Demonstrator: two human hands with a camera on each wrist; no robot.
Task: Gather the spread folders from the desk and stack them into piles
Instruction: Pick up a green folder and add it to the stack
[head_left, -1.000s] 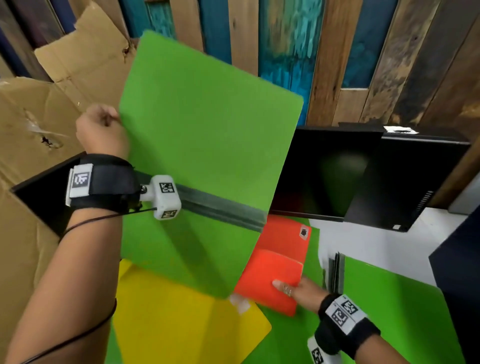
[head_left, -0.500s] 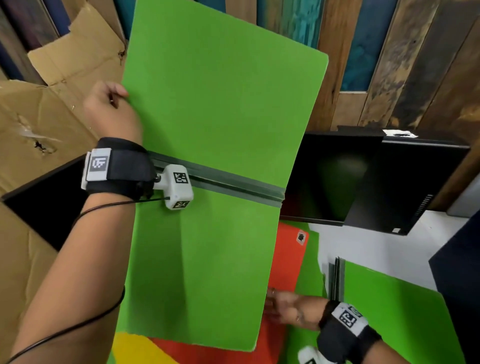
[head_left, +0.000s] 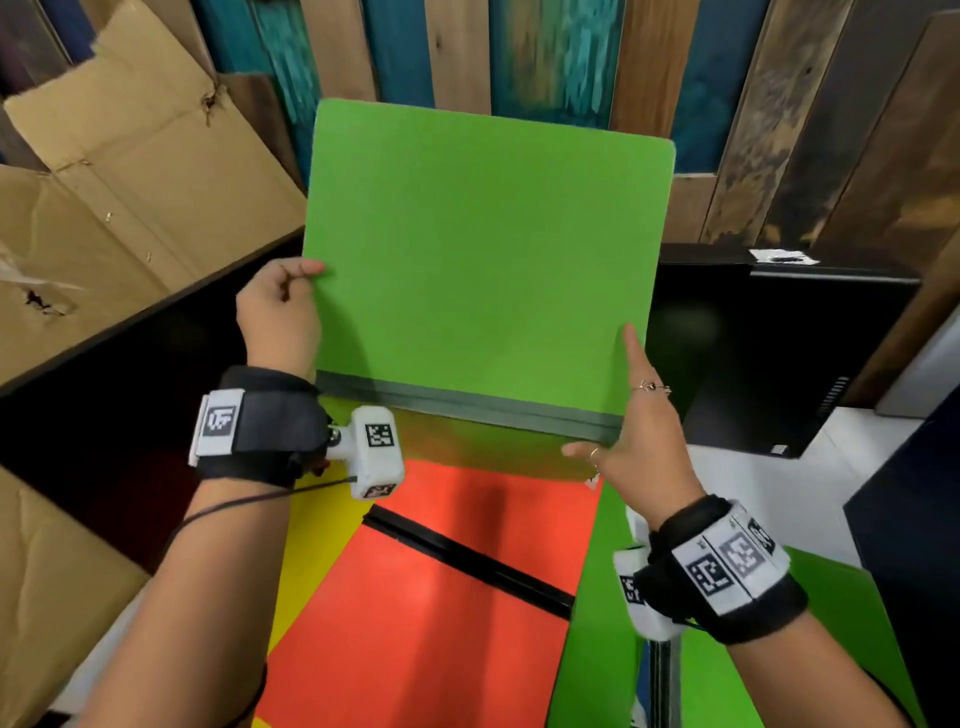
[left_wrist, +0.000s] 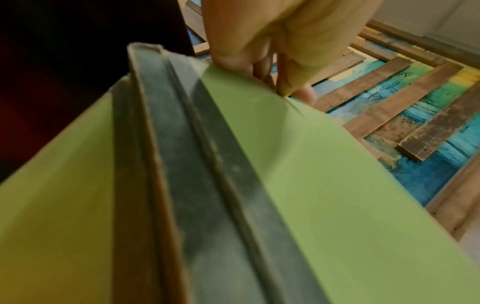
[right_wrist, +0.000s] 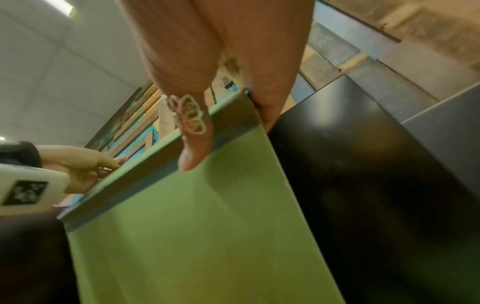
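In the head view I hold an open green folder (head_left: 478, 260) with a dark grey spine up in front of me, its upper flap upright. My left hand (head_left: 306, 275) pinches its left edge, which the left wrist view shows from close up, left hand (left_wrist: 285, 82) on the green folder (left_wrist: 337, 185). My right hand (head_left: 613, 415) holds the right end of the spine. In the right wrist view the right hand (right_wrist: 233, 115) has that edge of the green folder (right_wrist: 194, 236) between its digits. Below lie an orange folder (head_left: 441, 597), a yellow folder (head_left: 311, 545) and another green folder (head_left: 753, 675).
Flattened cardboard (head_left: 104, 208) leans at the left above a black panel (head_left: 104, 415). A black computer case (head_left: 779, 353) stands at the right on the white desk (head_left: 857, 457). A painted plank wall (head_left: 519, 52) closes off the back.
The green folder swung from the left to the centre and squared up. My right hand left the orange folder and took the green folder's right edge.
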